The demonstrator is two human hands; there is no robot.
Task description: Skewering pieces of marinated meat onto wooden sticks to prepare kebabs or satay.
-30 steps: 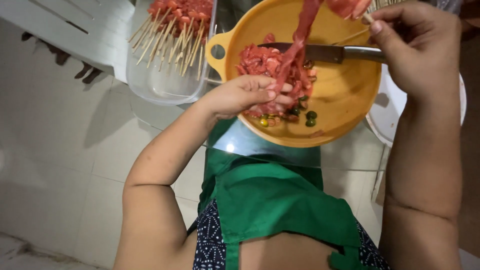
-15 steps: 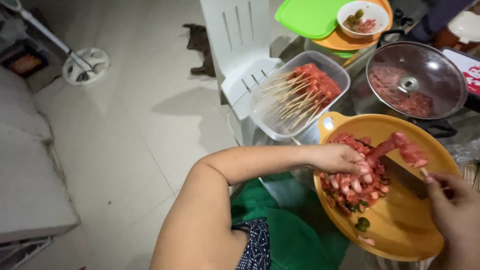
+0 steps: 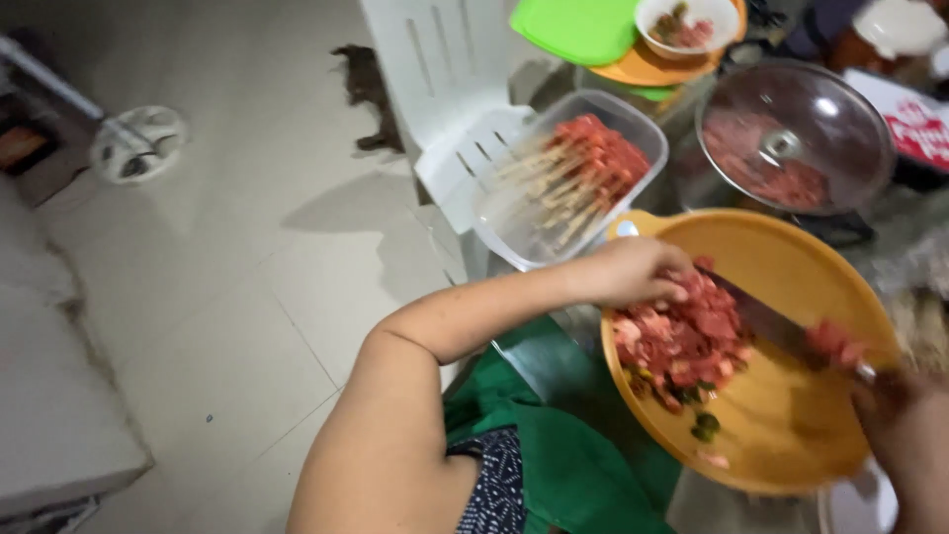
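Left hand rests curled on the heap of raw meat pieces at the left side of the round yellow cutting board, fingertips touching it. Right hand, at the board's right edge, grips the knife. Judged best practice: keep fingertips tucked clear of the blade.
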